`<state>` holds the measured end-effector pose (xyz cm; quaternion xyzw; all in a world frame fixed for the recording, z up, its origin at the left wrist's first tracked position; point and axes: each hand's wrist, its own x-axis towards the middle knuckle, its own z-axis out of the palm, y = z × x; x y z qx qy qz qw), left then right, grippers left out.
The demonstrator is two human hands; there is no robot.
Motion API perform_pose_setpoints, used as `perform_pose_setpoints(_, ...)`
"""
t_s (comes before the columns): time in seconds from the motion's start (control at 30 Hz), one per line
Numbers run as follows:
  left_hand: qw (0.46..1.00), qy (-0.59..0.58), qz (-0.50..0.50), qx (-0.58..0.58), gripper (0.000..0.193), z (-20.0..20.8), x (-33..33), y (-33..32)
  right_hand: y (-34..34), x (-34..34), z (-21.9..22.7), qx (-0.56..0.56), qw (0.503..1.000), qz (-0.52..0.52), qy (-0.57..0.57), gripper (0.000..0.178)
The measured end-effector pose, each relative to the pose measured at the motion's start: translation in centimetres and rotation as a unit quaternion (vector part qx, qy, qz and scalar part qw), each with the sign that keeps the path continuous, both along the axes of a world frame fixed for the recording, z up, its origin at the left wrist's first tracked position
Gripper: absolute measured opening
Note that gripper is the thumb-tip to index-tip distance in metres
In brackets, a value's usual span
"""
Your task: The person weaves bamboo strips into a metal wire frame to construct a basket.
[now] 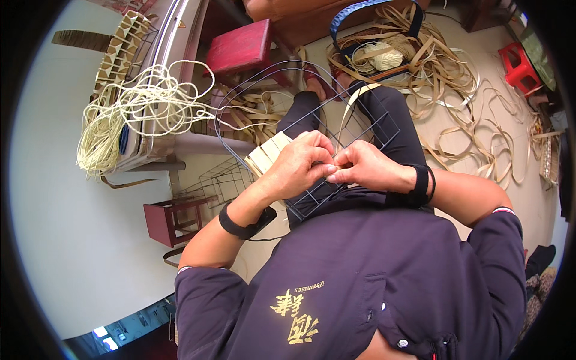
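A black wire basket frame (367, 125) with a tall hoop handle rests across my lap. Flat cream strips (269, 152) are woven over its left part. My left hand (305, 163) and my right hand (373, 168) meet over the grid, each closed in a pinch, thumbs almost touching. A narrow pale strip (347, 117) runs from beyond the frame down to my fingers, and they are pinched on it. Its end, and whatever wire lies under the fingertips, is hidden.
Cream cord (150, 111) lies tangled on the table edge (174, 36) at left. Tan strips (441, 60) spread over the floor beyond my legs and at right. A red wooden stool (240, 45), a small dark red stool (161, 225) and a red plastic stool (519, 67) stand around.
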<state>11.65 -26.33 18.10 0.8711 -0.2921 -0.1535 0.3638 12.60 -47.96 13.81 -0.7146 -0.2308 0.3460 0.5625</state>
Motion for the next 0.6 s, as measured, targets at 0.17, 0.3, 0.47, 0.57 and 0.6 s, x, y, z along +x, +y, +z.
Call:
perform_pose_setpoints(0.17, 0.953, -0.239, 0.15, 0.112, 0.021, 2.5, 2.0, 2.8, 0.2, -0.4, -0.6, 0.055, 0.971, 0.067, 0.224, 0.021)
perform_pose_setpoints(0.3, 0.934, -0.039, 0.207, 0.289, 0.042, 1.6, 1.4, 3.7, 0.5, -1.2, -1.7, 0.144, 0.926, 0.048, 0.345, 0.023)
perform_pose_setpoints(0.47, 0.949, -0.184, 0.187, 0.173, 0.041, 1.6, 1.8, 5.3, 0.7, 0.0, -0.7, 0.099, 0.891, 0.144, 0.419, 0.025)
perform_pose_setpoints(0.57, 0.945, -0.184, 0.167, 0.213, 0.033, 0.8, 2.2, 6.1, 2.0, 0.1, -1.6, 0.051, 0.882, 0.159, 0.441, 0.022)
perform_pose_setpoints(0.6, 0.945, -0.185, 0.165, 0.213, 0.033, 0.7, 2.2, 6.0, 2.3, 0.2, -1.9, 0.047, 0.881, 0.147, 0.447, 0.017)
